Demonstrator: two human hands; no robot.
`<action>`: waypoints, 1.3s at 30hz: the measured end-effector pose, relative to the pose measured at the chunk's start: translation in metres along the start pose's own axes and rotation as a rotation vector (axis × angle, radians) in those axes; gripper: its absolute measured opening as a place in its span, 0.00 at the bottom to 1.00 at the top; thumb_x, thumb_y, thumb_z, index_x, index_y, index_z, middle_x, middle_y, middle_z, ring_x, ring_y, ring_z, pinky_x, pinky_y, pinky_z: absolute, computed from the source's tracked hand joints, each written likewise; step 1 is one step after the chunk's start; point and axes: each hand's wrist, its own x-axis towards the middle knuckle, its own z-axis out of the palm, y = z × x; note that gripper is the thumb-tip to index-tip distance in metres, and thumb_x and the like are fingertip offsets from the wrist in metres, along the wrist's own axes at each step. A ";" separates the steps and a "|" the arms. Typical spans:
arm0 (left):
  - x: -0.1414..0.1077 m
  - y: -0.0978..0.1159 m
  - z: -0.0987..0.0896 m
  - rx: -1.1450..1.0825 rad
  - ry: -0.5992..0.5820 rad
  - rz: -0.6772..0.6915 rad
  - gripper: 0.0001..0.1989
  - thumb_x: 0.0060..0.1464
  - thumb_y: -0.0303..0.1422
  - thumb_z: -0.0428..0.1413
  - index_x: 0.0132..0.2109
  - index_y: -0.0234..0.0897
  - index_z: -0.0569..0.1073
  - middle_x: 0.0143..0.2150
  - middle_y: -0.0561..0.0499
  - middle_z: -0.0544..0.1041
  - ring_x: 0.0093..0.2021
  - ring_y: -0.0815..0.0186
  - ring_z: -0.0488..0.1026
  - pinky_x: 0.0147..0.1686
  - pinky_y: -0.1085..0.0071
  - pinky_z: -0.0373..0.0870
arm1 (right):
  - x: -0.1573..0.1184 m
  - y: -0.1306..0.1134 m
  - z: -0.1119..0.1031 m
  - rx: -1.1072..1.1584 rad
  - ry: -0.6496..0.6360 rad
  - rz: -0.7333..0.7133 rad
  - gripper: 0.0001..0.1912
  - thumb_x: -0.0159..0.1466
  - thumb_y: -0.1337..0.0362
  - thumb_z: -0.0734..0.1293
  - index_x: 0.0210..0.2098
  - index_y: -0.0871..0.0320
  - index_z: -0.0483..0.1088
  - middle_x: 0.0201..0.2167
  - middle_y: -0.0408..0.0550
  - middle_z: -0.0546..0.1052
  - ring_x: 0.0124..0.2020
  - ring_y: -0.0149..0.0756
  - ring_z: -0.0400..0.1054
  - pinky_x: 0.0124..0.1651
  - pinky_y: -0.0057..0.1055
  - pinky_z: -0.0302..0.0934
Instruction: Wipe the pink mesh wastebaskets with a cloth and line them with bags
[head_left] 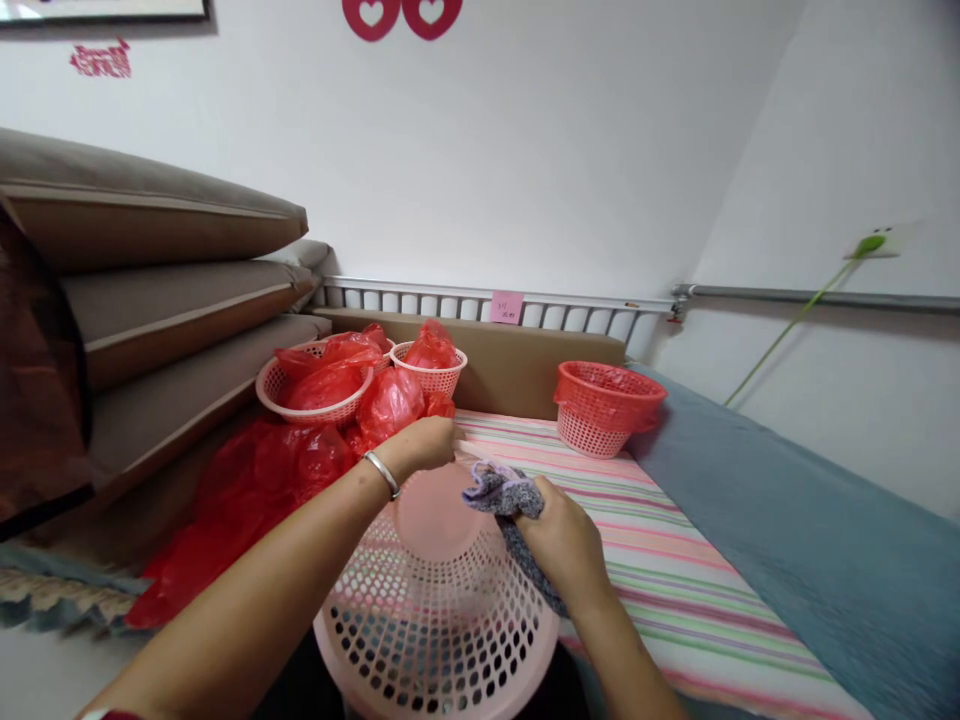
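Observation:
A pale pink perforated basket (442, 600) is tilted in front of me, its open side facing me. My left hand (429, 443), with a silver bangle on the wrist, is closed on the basket's far rim. My right hand (566, 540) is wrapped round a grey and lilac cloth (502, 492) at the basket's right side. Part of the cloth hangs down below the fingers along the basket's wall.
Pink baskets with red plastic bags (322, 385) stand at the back left, and more red bags (255, 480) lie nearer. Stacked baskets (607, 400) stand on the striped cloth (675, 560) at the right. Cushions (172, 300) are piled at the left.

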 end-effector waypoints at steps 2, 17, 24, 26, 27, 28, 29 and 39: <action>-0.002 -0.007 -0.001 -0.011 -0.011 -0.049 0.05 0.54 0.29 0.55 0.35 0.32 0.75 0.30 0.50 0.78 0.30 0.67 0.73 0.33 0.69 0.68 | -0.003 0.004 0.004 0.030 -0.011 0.041 0.09 0.56 0.63 0.61 0.37 0.52 0.67 0.33 0.45 0.75 0.35 0.37 0.67 0.30 0.27 0.47; -0.064 -0.055 0.008 -0.121 0.122 -0.367 0.10 0.53 0.26 0.51 0.41 0.31 0.74 0.36 0.46 0.79 0.36 0.63 0.76 0.32 0.72 0.66 | -0.030 0.023 0.038 0.252 -0.084 0.146 0.09 0.55 0.65 0.59 0.36 0.52 0.67 0.30 0.44 0.76 0.33 0.38 0.69 0.32 0.26 0.52; -0.037 -0.008 -0.010 -0.088 0.020 -0.023 0.06 0.48 0.27 0.54 0.33 0.35 0.76 0.29 0.51 0.79 0.30 0.67 0.73 0.27 0.76 0.62 | -0.003 -0.017 -0.019 0.039 -0.060 -0.092 0.06 0.52 0.66 0.63 0.30 0.52 0.67 0.29 0.42 0.75 0.31 0.35 0.66 0.29 0.26 0.44; -0.022 0.004 -0.007 -0.049 0.014 0.015 0.08 0.50 0.28 0.53 0.32 0.35 0.77 0.29 0.49 0.79 0.29 0.66 0.72 0.28 0.74 0.62 | 0.002 -0.021 -0.020 -0.013 -0.061 -0.086 0.05 0.52 0.65 0.63 0.30 0.53 0.67 0.29 0.42 0.75 0.30 0.34 0.65 0.27 0.27 0.42; -0.015 0.007 -0.005 -0.029 0.013 0.016 0.08 0.51 0.28 0.52 0.31 0.34 0.77 0.29 0.47 0.79 0.28 0.65 0.72 0.28 0.72 0.63 | 0.003 -0.020 -0.018 -0.024 -0.056 -0.074 0.05 0.53 0.64 0.63 0.31 0.53 0.67 0.29 0.43 0.75 0.30 0.34 0.65 0.27 0.27 0.42; -0.010 0.010 -0.003 -0.010 0.010 0.007 0.09 0.52 0.27 0.52 0.31 0.33 0.77 0.29 0.46 0.79 0.28 0.65 0.72 0.28 0.71 0.63 | 0.003 -0.018 -0.016 -0.028 -0.049 -0.059 0.04 0.54 0.64 0.63 0.31 0.53 0.67 0.29 0.43 0.75 0.30 0.34 0.65 0.28 0.27 0.42; -0.006 0.012 -0.001 0.006 0.005 -0.003 0.08 0.52 0.26 0.52 0.31 0.33 0.77 0.29 0.45 0.79 0.28 0.65 0.72 0.29 0.71 0.64 | 0.004 -0.016 -0.013 -0.029 -0.040 -0.044 0.05 0.55 0.63 0.62 0.32 0.53 0.67 0.29 0.43 0.75 0.31 0.34 0.65 0.28 0.27 0.43; -0.004 -0.016 -0.007 0.054 -0.065 -0.186 0.09 0.57 0.35 0.55 0.36 0.32 0.73 0.35 0.51 0.77 0.34 0.67 0.74 0.38 0.65 0.72 | -0.001 0.005 0.013 0.075 -0.034 0.097 0.10 0.55 0.61 0.61 0.38 0.50 0.67 0.32 0.44 0.76 0.34 0.39 0.68 0.30 0.27 0.49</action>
